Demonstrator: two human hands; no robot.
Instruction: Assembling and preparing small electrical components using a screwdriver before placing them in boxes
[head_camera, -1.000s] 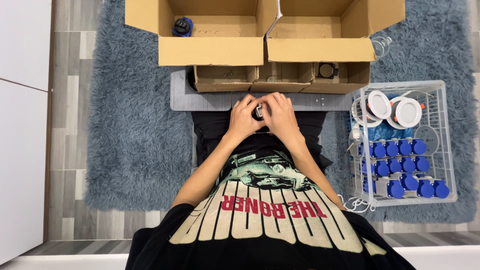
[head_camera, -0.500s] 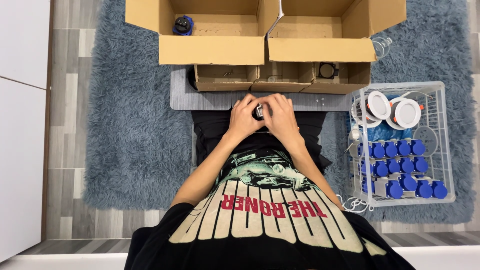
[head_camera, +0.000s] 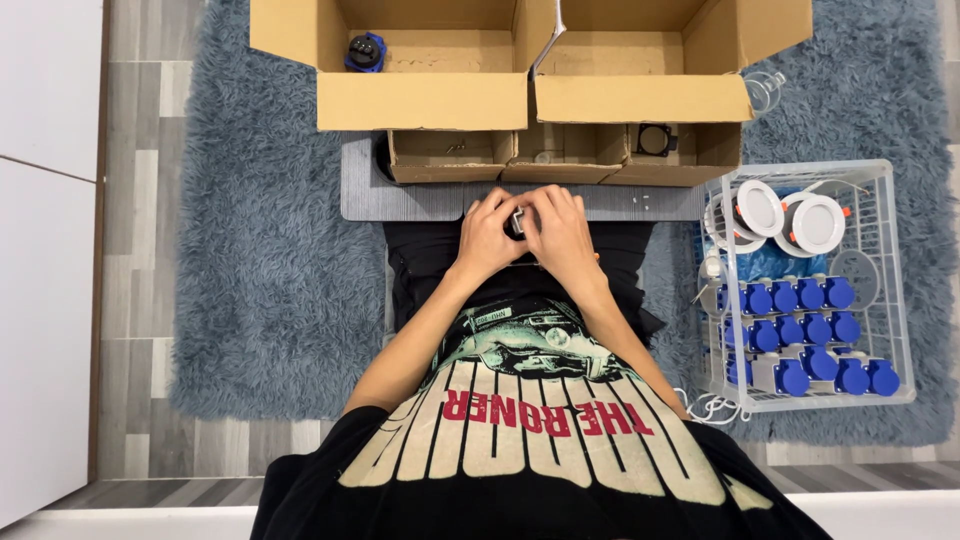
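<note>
Here, just before the low grey board (head_camera: 420, 200), the left hand (head_camera: 488, 238) and right hand (head_camera: 562, 236) curl their fingers closed around a small dark-and-silver part (head_camera: 518, 222), steadying it between them.

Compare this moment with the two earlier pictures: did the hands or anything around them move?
Nothing visibly changed. Both the left hand and the right hand stay closed together around the same small dark part in front of the grey board. The cardboard boxes, the wire basket with its blue parts and white round fittings, and the blue rug lie as before.
</note>
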